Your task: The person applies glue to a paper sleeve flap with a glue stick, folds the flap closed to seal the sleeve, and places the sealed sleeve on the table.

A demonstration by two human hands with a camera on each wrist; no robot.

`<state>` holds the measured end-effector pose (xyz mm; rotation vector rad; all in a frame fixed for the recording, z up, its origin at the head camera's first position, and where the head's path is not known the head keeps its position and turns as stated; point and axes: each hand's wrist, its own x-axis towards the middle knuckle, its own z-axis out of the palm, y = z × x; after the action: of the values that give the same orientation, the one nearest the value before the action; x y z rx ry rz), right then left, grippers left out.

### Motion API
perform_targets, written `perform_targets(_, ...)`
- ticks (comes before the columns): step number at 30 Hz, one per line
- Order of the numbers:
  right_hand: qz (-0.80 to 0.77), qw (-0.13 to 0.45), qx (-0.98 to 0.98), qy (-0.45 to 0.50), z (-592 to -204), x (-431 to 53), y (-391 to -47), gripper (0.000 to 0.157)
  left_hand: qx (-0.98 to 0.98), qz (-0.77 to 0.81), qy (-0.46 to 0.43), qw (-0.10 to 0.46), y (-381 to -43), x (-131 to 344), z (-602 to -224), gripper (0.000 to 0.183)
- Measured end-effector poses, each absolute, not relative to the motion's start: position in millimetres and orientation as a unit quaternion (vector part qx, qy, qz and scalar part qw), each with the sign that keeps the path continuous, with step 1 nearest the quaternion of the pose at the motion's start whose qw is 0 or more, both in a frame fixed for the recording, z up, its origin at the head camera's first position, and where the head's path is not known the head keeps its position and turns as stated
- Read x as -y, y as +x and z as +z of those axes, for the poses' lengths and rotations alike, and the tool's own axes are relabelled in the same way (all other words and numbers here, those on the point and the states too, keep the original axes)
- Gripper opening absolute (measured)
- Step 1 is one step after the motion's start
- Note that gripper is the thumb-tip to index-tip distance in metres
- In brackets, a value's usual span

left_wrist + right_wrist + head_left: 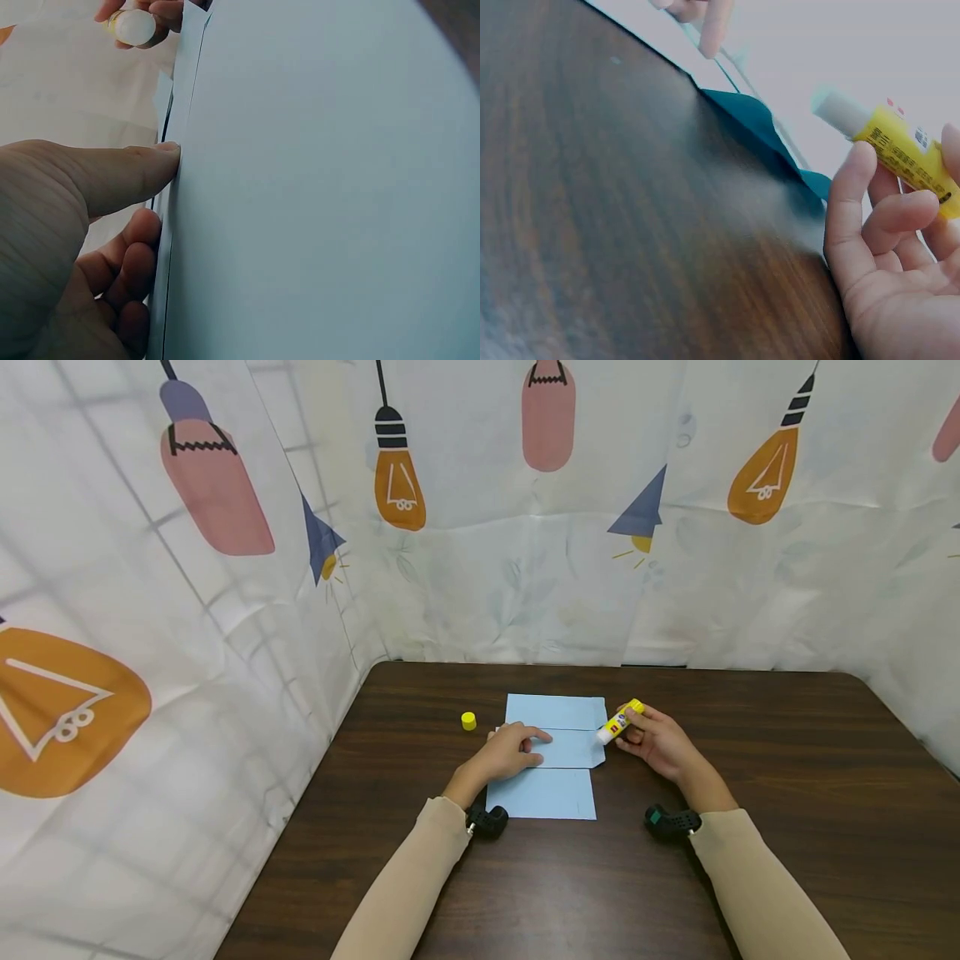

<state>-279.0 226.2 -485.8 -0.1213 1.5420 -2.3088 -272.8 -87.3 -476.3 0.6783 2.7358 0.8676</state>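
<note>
A light blue sheet of paper (pixel 542 795) with crosswise creases and small side flaps lies on the table. My left hand (pixel 508 753) rests on its left middle part, thumb and forefinger stretched out over it. In the left wrist view the thumb (pixel 131 172) touches the paper, the other fingers bent beside it. My right hand (pixel 663 745) holds an uncapped yellow glue stick (pixel 621 721) at the paper's right edge. Its white tip points down and left toward a side flap (pixel 742 112), which lifts off the table in the right wrist view. Whether tip and paper touch, I cannot tell.
A yellow glue cap (pixel 468 721) stands on the dark wooden table (pixel 787 760), left of the paper. A patterned white curtain (pixel 480 585) hangs behind the table and along its left side. Each wrist wears a black camera band.
</note>
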Motion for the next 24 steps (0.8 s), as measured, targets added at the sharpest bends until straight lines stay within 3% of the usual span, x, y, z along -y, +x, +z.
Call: perform_targets(24, -0.905, 0.183, -0.385, 0.0, -487, -239, -282, 0.018, -0.915, 0.289, 0.279, 0.045, -264, 73, -457, 0.027)
